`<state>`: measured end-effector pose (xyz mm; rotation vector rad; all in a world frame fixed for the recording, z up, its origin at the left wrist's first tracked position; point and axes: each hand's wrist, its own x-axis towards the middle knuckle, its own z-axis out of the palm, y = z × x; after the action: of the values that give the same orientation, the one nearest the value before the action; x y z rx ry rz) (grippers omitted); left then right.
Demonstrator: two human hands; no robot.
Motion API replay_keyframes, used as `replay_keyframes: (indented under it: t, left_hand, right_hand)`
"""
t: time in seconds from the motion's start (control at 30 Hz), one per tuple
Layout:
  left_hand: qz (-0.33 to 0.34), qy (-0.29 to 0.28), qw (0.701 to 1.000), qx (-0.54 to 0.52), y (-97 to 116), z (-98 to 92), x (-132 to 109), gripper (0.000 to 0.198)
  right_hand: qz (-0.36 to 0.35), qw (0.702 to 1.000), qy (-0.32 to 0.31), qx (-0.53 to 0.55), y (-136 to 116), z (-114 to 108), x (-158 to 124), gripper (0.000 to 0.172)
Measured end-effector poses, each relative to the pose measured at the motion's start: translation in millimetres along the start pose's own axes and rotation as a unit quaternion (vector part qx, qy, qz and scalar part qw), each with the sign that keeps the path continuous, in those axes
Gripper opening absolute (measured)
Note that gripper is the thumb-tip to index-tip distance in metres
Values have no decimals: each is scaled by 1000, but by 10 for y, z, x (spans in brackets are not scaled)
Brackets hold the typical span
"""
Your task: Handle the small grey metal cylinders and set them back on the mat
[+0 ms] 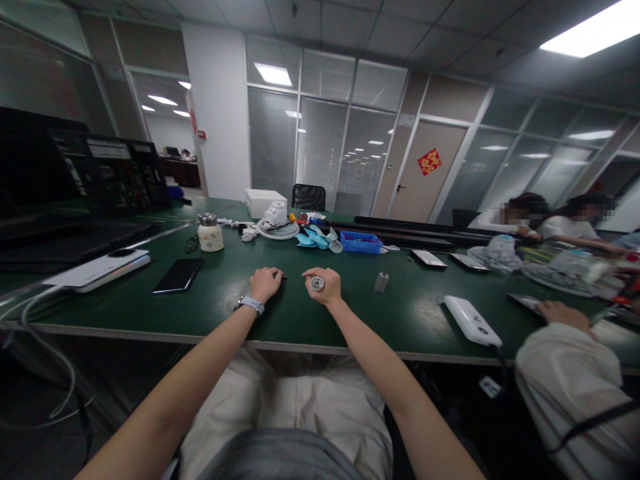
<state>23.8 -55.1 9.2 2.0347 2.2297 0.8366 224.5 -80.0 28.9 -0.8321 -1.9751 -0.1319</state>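
My right hand (pixel 327 283) is closed around a round metal motor (pixel 317 283), its circular end facing up toward me. To its left, my left hand (pixel 265 283), with a watch on the wrist, is closed with fingertips pinched together; a small dark tip shows beside them, too small to name. Both hands are just above the green table (pixel 300 327), a short gap apart. A second metal cylinder (pixel 381 282) stands upright on the table to the right of my right hand.
Behind the hands are a blue tray (pixel 360 243), light blue pieces (pixel 315 237), a white fan grille (pixel 278 229) and a jar (pixel 211 233). A black phone (pixel 178 275) lies left, a white device (pixel 472 320) right. A neighbouring person's hand (pixel 565 315) rests far right.
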Motion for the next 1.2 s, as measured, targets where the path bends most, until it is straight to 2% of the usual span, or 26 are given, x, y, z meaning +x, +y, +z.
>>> replay_keyframes:
  t: [0.6, 0.97, 1.2]
  left_hand:
    - [-1, -7, 1000, 2, 3, -2, -7, 43]
    - [2, -5, 1000, 4, -4, -1, -3, 42]
    - [1, -6, 1000, 8, -13, 15, 12, 43]
  right_hand:
    - [-13, 1000, 8, 10, 4, 16, -10, 20]
    - [20, 999, -20, 15, -16, -2, 2, 16]
    - [23, 997, -6, -67, -17, 3, 11, 25]
